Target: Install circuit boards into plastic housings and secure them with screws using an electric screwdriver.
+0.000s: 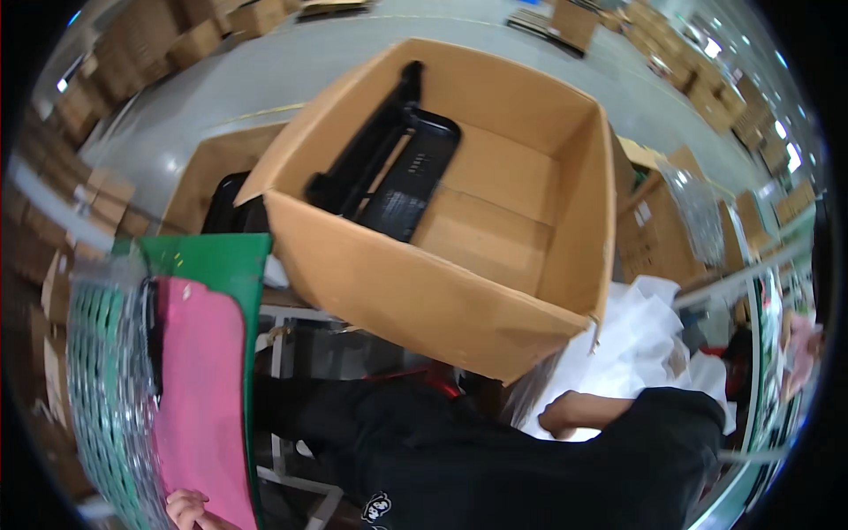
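My left hand [188,510] is at the lower left, partly cut off by the picture's edge. Its slightly bent fingers lie apart on a pink mat [205,380], with nothing visible between them. The mat is on a green board [256,291], beside a stack of clear plastic trays [102,371]. On the right, my bent arm brings my right hand [565,416] against white foam sheeting [618,353]. Its fingers are curled closed, mostly hidden, with white material directly beneath. Ahead, a large open cardboard box [424,309] holds black plastic parts [411,181] along its left side.
Left of the large box, another carton [190,190] holds a black part [225,199]. More cartons [658,225] and clear wrap [693,212] are to the right. A pale metal frame [322,508] runs below. Stacked boxes and pallets [548,26] line the grey floor [442,26].
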